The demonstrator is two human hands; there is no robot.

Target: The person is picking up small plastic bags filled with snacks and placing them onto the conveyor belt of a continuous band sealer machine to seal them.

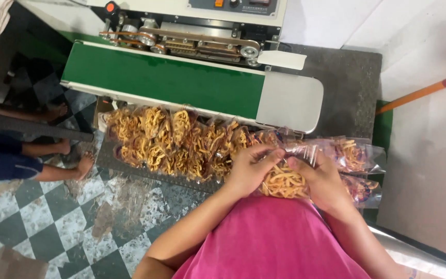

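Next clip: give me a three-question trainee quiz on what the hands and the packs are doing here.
1. True or false: both hands hold the same snack bag.
2. The green belt lies: A) beyond the bag row, B) under the hands, C) on the floor tiles.
3. What colour is the stick at the right edge?

Key:
1. True: left hand and right hand pinch the top of one bag.
2. A: belt is past the bag row.
3. Orange with a red tip.
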